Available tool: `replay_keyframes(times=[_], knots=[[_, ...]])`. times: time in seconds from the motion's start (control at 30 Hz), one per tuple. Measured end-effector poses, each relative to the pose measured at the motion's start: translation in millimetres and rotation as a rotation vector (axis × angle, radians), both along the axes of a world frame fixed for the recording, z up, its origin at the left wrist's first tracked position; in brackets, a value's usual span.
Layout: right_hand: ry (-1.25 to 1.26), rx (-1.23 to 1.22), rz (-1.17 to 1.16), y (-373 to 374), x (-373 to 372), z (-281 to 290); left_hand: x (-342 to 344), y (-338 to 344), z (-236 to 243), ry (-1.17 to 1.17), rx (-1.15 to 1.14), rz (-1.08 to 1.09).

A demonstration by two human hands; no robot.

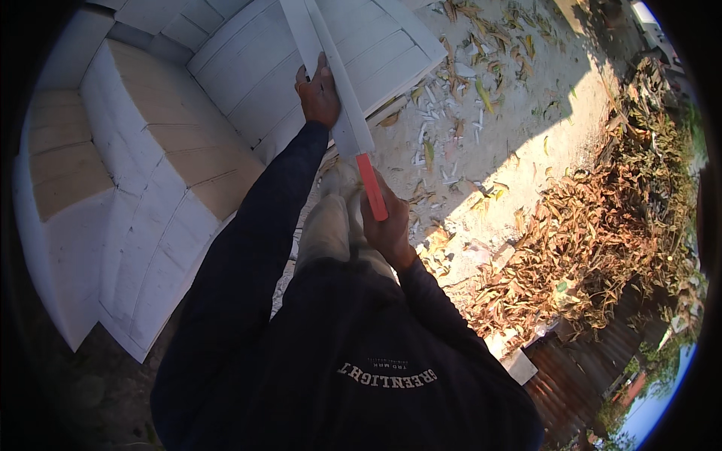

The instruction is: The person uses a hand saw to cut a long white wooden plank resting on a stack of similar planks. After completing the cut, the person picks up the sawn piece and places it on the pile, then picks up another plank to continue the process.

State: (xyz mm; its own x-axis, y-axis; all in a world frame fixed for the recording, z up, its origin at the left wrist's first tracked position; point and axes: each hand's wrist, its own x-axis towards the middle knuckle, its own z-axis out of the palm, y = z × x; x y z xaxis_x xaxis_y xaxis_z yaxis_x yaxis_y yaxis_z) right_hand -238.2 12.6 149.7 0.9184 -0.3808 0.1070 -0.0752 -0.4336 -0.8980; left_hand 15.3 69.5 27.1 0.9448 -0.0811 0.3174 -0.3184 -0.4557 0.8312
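Note:
My left hand (319, 98) grips a long white strip (299, 30) that slants down from the top edge, fingers on both its sides. Closed around a red handle (371, 188) is my right hand (389, 225), nearer to my body. From that handle a flat, pale grey blade (352, 131), like a hand saw's, runs up along the strip; where the two part is hard to make out. Beneath the strip lies a white panel (256, 83) with plank-like grooves, its edge close to my left hand. The right fingertips are partly hidden behind the handle.
White boxy, grooved panels (143, 203) stand at my left. Small white offcuts (429, 116) and dry leaves are scattered over the pale ground (526, 113). A heap of brown leaves (579, 248) lies at the right, beside a rusty corrugated sheet (587, 361).

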Motion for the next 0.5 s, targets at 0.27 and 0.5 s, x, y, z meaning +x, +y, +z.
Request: replay_keyframes(times=[0.27, 0.5], knots=[[0.016, 0.046, 0.003, -10.8, -3.4, 5.3, 5.0, -0.9, -12.4, -0.042, 0.053, 0.029], [0.158, 0.077, 0.024, -10.2, -5.1, 10.4, 1.9, -1.4, -5.8, 0.000, 0.070, 0.039]])
